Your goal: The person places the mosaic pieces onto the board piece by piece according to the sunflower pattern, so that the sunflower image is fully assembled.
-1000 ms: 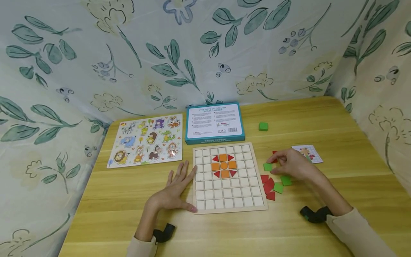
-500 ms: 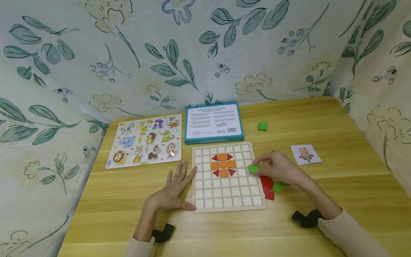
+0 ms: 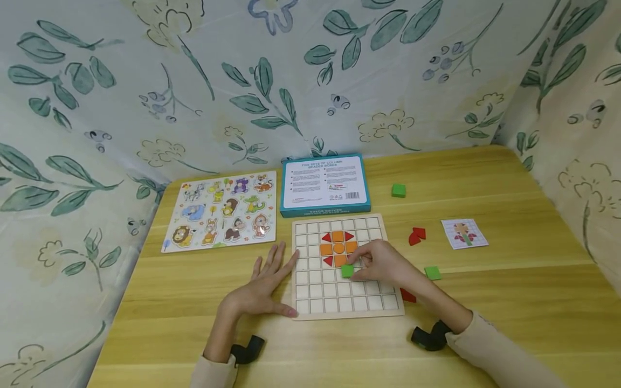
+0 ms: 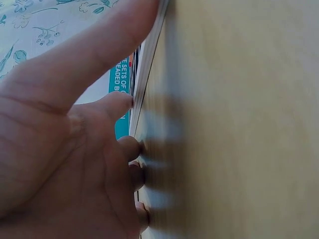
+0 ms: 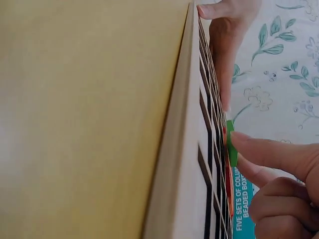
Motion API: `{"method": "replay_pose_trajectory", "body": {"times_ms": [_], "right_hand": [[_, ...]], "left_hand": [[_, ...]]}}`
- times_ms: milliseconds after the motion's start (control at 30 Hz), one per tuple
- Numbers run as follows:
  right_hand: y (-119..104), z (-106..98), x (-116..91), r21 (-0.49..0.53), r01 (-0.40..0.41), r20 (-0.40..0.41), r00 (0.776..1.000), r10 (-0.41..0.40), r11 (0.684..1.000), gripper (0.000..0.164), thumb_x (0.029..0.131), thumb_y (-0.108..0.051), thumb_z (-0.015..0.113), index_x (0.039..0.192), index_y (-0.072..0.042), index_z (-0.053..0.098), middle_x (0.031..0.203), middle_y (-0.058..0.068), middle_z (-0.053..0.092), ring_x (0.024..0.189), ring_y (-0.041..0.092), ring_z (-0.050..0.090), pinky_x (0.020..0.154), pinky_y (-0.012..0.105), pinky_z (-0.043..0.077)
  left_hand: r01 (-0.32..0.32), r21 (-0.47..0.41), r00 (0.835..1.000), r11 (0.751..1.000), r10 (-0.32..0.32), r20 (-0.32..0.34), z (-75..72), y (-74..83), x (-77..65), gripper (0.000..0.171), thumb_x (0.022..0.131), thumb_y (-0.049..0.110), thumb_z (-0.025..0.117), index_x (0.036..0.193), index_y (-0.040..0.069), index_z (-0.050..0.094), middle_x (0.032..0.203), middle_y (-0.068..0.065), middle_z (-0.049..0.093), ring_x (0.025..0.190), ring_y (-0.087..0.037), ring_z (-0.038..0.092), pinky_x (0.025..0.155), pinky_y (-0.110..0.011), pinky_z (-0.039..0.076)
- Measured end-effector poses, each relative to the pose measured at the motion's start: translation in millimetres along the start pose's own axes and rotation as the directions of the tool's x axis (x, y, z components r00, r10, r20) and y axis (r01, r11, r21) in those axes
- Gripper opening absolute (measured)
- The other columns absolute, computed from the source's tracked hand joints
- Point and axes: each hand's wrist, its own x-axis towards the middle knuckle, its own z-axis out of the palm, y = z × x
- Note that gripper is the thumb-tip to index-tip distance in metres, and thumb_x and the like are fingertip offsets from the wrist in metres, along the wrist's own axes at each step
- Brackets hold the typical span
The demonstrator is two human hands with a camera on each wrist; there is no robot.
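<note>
My right hand (image 3: 383, 263) pinches a green square tile (image 3: 347, 271) between thumb and finger, over the grid board (image 3: 310, 306), just below the lowest orange square. In the right wrist view the green tile (image 5: 232, 144) is held close to the board's surface. Orange squares, an orange circle (image 3: 338, 248) and red triangles (image 3: 328, 261) lie in the board's upper middle cells; the right fingers partly hide the lower right triangle. My left hand (image 3: 257, 285) has its fingers spread, with thumb and index finger touching the board's left edge; the left wrist view shows the same hand (image 4: 75, 149) beside that edge.
Right of the board lie red pieces (image 3: 416, 235), a green tile (image 3: 432, 273) and a pattern card (image 3: 464, 233). Another green tile (image 3: 399, 191) is farther back. Behind the board is a teal-edged box (image 3: 325, 186); an animal puzzle (image 3: 220, 212) lies at left. The right forearm hides some pieces.
My right hand has picked up a green tile from beside the board and carried it left over the grid to below the orange squares. My left hand has stayed at the board's left edge.
</note>
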Motion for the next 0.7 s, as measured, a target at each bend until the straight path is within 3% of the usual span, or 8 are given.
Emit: {"method": "replay_pose_trajectory", "body": {"times_ms": [200, 367, 600, 700], "right_hand": [[-3.3, 3.9, 1.1, -0.014, -0.001, -0.012, 1.000, 0.001, 1.000, 0.020, 0.078, -0.010, 0.090, 0.095, -0.012, 0.082, 0.066, 0.002, 0.045, 0.063, 0.017, 0.040, 0.053, 0.023, 0.024], [-1.5, 3.7, 0.3, 0.014, 0.004, -0.002, 1.000, -0.004, 1.000, 0.017, 0.078, -0.009, 0.089, 0.094, -0.012, 0.084, 0.079, 0.003, 0.061, 0.065, 0.017, 0.042, 0.052, 0.021, 0.026], [0.6, 5.6, 1.3, 0.042, -0.013, 0.001, 1.000, 0.013, 0.999, 0.020, 0.079, -0.008, 0.089, 0.098, -0.012, 0.085, 0.058, -0.001, 0.043, 0.059, 0.016, 0.038, 0.051, 0.022, 0.023], [0.8, 6.4, 1.8, 0.035, -0.014, 0.006, 1.000, 0.014, 0.999, 0.019, 0.079, -0.007, 0.089, 0.096, -0.012, 0.085, 0.059, -0.002, 0.049, 0.055, 0.014, 0.034, 0.051, 0.021, 0.023]], "left_hand": [[-0.018, -0.003, 1.000, 1.000, 0.018, -0.010, -0.1, 1.0, 1.2, 0.124, 0.081, 0.042, 0.087, 0.168, 0.015, 0.003, 0.169, -0.020, -0.028, 0.156, -0.041, -0.029, 0.122, -0.069, -0.020], [-0.023, 0.000, 1.000, 1.000, 0.023, -0.013, 0.3, 0.8, 1.2, 0.124, 0.081, 0.042, 0.087, 0.168, 0.014, 0.004, 0.169, -0.021, -0.027, 0.157, -0.041, -0.029, 0.122, -0.070, -0.019], [-0.069, -0.055, 0.997, 0.996, 0.067, -0.040, 2.9, -5.1, 0.2, 0.125, 0.079, 0.048, 0.087, 0.168, 0.017, 0.005, 0.170, -0.020, -0.026, 0.156, -0.041, -0.030, 0.120, -0.070, -0.022], [-0.088, -0.070, 0.995, 0.994, 0.084, -0.054, 4.8, -9.1, 0.3, 0.126, 0.078, 0.054, 0.086, 0.168, 0.021, 0.004, 0.170, -0.019, -0.027, 0.156, -0.039, -0.031, 0.120, -0.070, -0.023]]}}
